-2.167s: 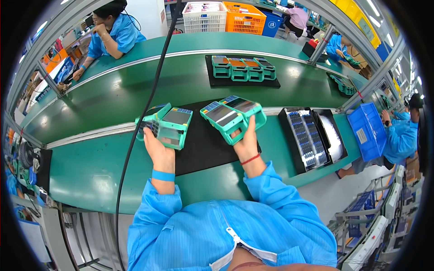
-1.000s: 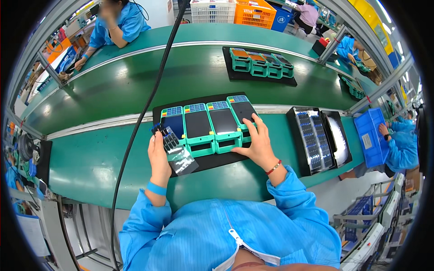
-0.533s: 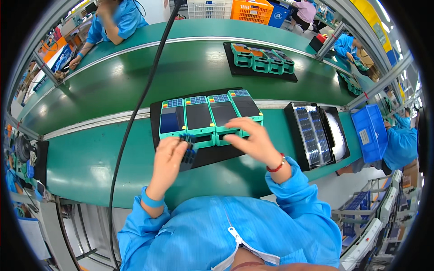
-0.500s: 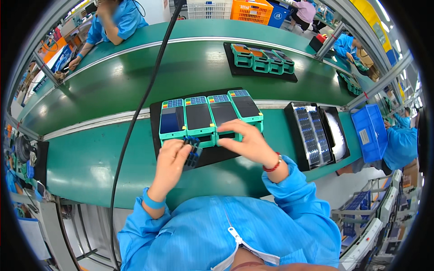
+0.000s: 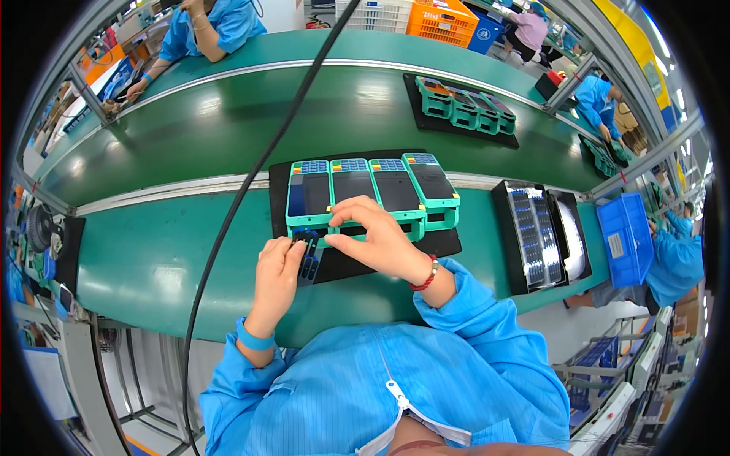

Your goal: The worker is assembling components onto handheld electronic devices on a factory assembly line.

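Several card payment terminals (image 5: 351, 194) in green frames stand side by side on a black board (image 5: 350, 263), keypads at the far end and dark screens toward me. Between its thumb and fingers my left hand (image 5: 275, 273) grips a small clear sheet of black parts (image 5: 308, 258), held just in front of the leftmost terminals. My right hand (image 5: 376, 235) hovers over the near edge of the middle terminals, thumb and fingertips apart beside the sheet. No object shows between its fingers, which partly cover the frames below.
At the right stands a black box (image 5: 528, 235) of sheeted black parts, with a blue bin (image 5: 625, 239) beyond. A second board of terminals (image 5: 465, 106) lies on the green conveyor (image 5: 342, 106). A black cable (image 5: 262, 163) crosses the view. Co-workers sit across the line.
My right hand has moved left, from the third terminal toward the sheet in my left hand. The whole view has shifted slightly, moving the terminals rightward in it.
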{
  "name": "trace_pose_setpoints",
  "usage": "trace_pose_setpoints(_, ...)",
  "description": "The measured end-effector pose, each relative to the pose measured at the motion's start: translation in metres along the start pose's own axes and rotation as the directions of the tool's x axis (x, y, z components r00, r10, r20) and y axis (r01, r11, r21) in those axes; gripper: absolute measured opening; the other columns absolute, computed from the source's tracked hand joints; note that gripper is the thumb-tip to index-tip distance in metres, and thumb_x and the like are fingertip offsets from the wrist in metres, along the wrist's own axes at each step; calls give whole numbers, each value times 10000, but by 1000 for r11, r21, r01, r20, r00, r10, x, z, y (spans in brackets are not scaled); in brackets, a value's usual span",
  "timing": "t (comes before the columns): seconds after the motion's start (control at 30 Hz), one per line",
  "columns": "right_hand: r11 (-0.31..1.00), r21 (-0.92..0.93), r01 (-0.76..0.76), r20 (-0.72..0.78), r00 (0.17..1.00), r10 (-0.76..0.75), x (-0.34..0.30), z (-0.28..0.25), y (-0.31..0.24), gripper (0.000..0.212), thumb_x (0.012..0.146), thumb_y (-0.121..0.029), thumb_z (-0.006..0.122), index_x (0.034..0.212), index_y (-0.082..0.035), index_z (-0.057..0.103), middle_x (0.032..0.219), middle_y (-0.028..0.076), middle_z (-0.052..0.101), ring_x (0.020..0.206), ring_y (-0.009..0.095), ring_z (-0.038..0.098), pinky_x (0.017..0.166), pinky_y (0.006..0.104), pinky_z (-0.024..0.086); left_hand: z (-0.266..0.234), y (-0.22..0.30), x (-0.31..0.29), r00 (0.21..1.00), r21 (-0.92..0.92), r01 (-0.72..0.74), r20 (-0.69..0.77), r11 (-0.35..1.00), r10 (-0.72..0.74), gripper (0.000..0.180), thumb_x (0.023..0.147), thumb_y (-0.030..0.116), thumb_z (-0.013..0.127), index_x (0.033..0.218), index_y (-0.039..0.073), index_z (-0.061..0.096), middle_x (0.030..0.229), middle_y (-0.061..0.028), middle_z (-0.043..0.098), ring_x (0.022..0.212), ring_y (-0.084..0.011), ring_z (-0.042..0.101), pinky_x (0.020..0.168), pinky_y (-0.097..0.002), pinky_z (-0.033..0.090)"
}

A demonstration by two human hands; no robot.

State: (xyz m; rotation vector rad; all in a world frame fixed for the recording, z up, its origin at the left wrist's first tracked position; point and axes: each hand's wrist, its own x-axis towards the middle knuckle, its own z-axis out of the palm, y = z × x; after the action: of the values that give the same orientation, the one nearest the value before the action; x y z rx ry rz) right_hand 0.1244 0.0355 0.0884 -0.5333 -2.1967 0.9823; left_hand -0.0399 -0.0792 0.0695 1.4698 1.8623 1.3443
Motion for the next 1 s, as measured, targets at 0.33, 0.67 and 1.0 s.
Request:
trace_pose_setpoints(0.33,993,80,89,200,974,-103,17,1,-6,114,763,-90,666,834,-35,595,1016,98,578,1063,275,528,888,364,423,2,0,-3,997,80,-81,11,994,80,150,855,128,547,813,-12,580,795,-119,576,798,-281,528,732,-370,385)
trace_pose_setpoints(0.67,957,-243,161,-276,934,-227,25,47,23,95,726,-85,675,778,-62,599,947,77,581,1058,320,507,883,411,386,-5,-8,-9,923,559,-328,18,762,384,74,782,103,616,760,34,597,1025,-79,587,1076,-310,472,889,-437,341)
trace_pose_setpoints(1.0,854,-509,110,-236,936,-261,22,37,28,253,699,-116,699,938,-69,634,1065,100,556,1107,332,475,916,442,374,-8,-8,-2,933,669,-357,228,651,278,120,749,129,653,697,39,593,1383,-21,406,1286,-373,315,1020,-569,232)
